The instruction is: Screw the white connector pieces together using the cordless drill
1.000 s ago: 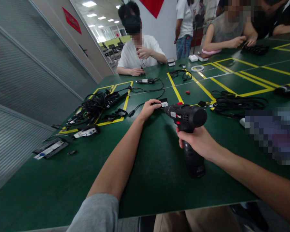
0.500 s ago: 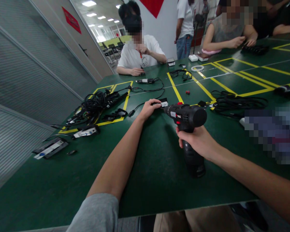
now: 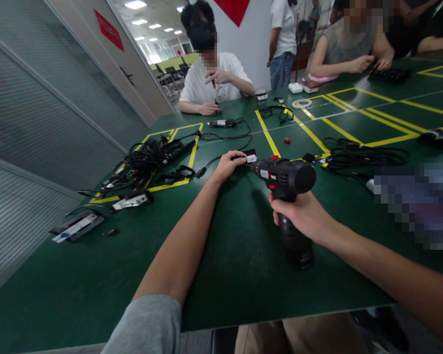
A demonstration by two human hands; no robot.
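Only the co-worker's raised hand (image 3: 221, 76) across the tabletop (image 3: 236, 275) has visibly shifted in the head view since the earlier frame. Gripped in the right hand (image 3: 306, 214), the drill (image 3: 286, 174) has its tip at the labelled black piece (image 3: 251, 159), which the left hand (image 3: 229, 166) grasps on the tabletop.

Tangled black cables (image 3: 145, 153), white ring (image 3: 293, 104), red piece (image 3: 287, 140), yellow tape (image 3: 268, 134)

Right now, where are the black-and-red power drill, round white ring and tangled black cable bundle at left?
Black-and-red power drill (image 3: 287, 176): head view, side of its housing.
Round white ring (image 3: 301, 107): head view, near rim.
Tangled black cable bundle (image 3: 144, 156): head view, coiled middle.
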